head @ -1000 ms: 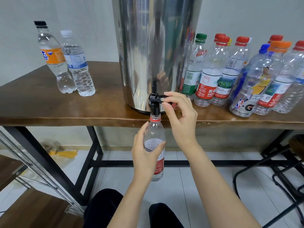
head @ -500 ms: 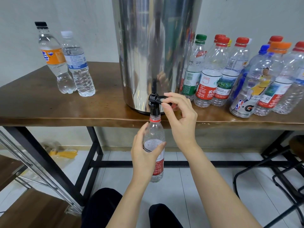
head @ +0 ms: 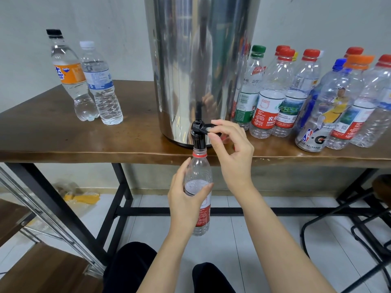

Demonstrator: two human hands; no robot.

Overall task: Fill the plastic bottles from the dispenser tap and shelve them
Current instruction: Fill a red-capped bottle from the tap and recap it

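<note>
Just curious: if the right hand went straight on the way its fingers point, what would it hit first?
Likely the black tap, whose lever the right hand pinches; the steel dispenser stands behind it.

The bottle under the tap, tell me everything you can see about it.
The bottle is clear plastic, uncapped, with a red ring at the neck and a white and red label. It is held upright below the table edge, mouth right under the black tap. The left hand grips it around the label; the right hand pinches the tap lever. Its water level is hard to tell.
</note>
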